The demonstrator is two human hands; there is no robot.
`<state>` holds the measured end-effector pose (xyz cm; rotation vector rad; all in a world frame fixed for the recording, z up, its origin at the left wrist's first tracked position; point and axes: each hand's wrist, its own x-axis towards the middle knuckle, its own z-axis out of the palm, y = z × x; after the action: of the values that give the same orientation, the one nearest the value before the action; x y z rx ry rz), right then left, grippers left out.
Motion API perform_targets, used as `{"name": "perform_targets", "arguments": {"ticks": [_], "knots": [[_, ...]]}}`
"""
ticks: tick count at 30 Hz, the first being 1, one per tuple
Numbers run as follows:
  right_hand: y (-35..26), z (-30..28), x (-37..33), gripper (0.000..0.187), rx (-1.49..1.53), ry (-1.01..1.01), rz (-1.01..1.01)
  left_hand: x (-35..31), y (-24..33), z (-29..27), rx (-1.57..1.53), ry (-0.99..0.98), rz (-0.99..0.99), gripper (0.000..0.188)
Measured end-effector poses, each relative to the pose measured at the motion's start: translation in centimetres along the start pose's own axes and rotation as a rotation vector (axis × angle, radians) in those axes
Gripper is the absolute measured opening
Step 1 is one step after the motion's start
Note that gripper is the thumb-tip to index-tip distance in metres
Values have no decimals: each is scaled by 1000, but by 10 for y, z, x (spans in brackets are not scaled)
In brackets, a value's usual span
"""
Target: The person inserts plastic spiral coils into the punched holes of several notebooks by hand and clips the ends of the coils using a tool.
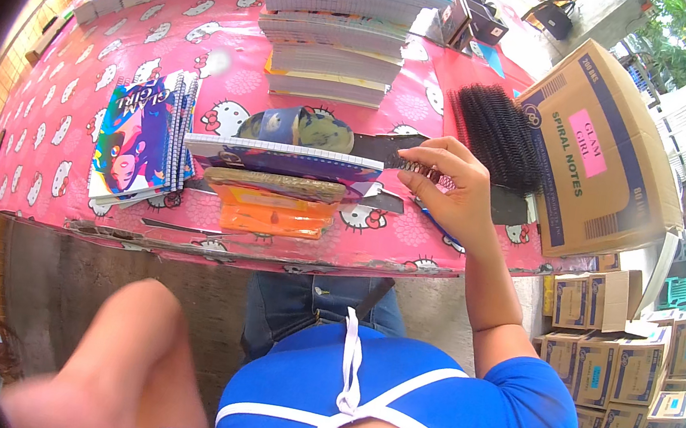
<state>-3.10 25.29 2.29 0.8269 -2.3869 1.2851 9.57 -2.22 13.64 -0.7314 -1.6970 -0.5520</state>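
My right hand is raised over the table, thumb and fingers pinched on what looks like a dark spiral coil, mostly hidden by the fingers. Just left of it lies an unbound notebook with squared pages and a purple cover. It rests by a worn block with orange wrapping. Behind the notebook are a blue roll and a mottled round piece. My left hand is down at the lower left, away from the table, its fingers smeared by motion.
Bound notebooks are piled at the left on the pink patterned tablecloth. A tall paper stack stands behind. Black spiral coils lie beside a large cardboard box at the right. More boxes are stacked beyond.
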Motion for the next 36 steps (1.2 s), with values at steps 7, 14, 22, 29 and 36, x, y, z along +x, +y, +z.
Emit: {"name": "perform_targets", "arguments": {"ticks": [7, 14, 22, 29, 36], "knots": [[-7, 8, 9, 23, 138, -123, -27, -93, -21, 124, -53, -372, -478, 32], [-12, -1, 10, 19, 401, -338, 466, -103, -29, 131, -108, -371, -503, 21], [-27, 19, 2, 22, -108, -60, -161, -105, -25, 124, 29, -352, -536, 22], [7, 24, 75, 26, -261, -487, -273, -114, -18, 120, -15, -254, -479, 20], [74, 102, 76, 36, -467, -743, -145, -106, -23, 126, 15, -209, -573, 33]]}}
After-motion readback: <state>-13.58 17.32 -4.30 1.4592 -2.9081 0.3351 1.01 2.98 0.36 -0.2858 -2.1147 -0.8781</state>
